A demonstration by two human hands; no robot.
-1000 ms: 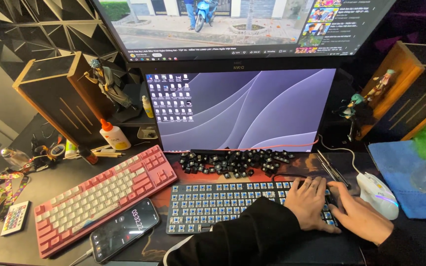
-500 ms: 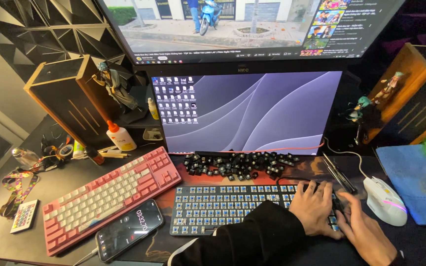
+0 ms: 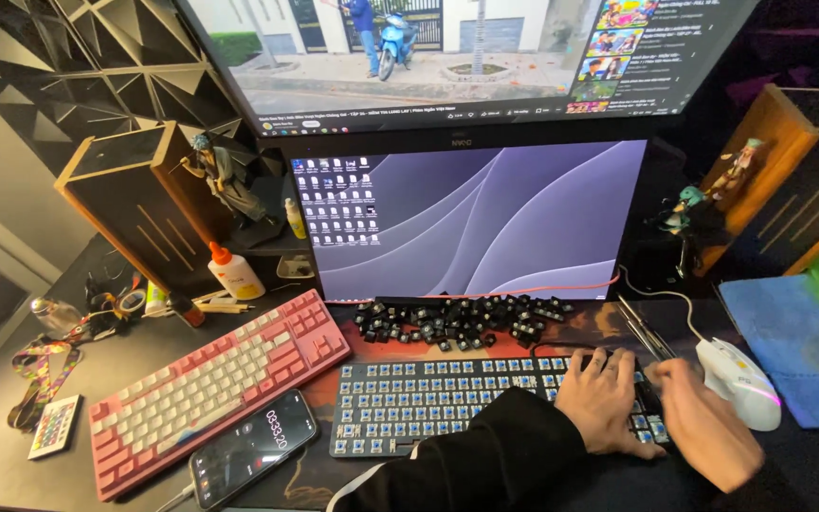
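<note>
Head view: left hand (image 3: 607, 403) lies flat, fingers spread, on the bare keyboard (image 3: 428, 403); right hand (image 3: 708, 436) blurred, grip unclear, beside the white mouse (image 3: 739, 381).

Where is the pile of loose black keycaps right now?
In the head view, the keycaps lie mid-desk in a row between the lower monitor and the stripped keyboard, right of the pink keyboard.

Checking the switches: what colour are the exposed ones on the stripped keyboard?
Blue, on the dark keyboard under both hands; head view.
</note>
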